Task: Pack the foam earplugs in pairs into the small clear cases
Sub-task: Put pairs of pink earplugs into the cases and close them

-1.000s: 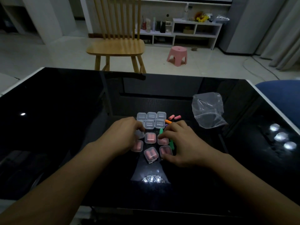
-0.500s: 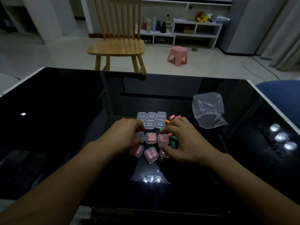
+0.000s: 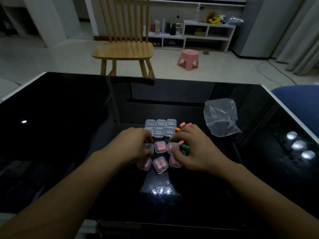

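Observation:
Two rows of empty small clear cases [image 3: 160, 127] sit at the far side of the cluster on the black glass table [image 3: 72, 128]. Nearer me lie several closed cases holding pink earplugs [image 3: 160, 147], [image 3: 160, 165]. My left hand [image 3: 134, 146] has its fingers curled round a clear case [image 3: 148, 148] at the left of the middle row; what is inside is hidden. My right hand [image 3: 196, 150] pinches a pink-filled case [image 3: 172, 147] between thumb and forefinger. Loose earplugs lie by that hand: pink [image 3: 185, 125], orange [image 3: 177, 129] and green [image 3: 185, 147].
A crumpled clear plastic bag [image 3: 221, 117] lies on the table to the right of the cases. A wooden chair [image 3: 123, 49] stands behind the far edge, a pink stool [image 3: 188, 59] on the floor beyond, and a blue seat [image 3: 300, 100] at the right.
My right hand has moved away from me, from the near-right filled case to the right case of the middle row. My left hand has stayed at the left case.

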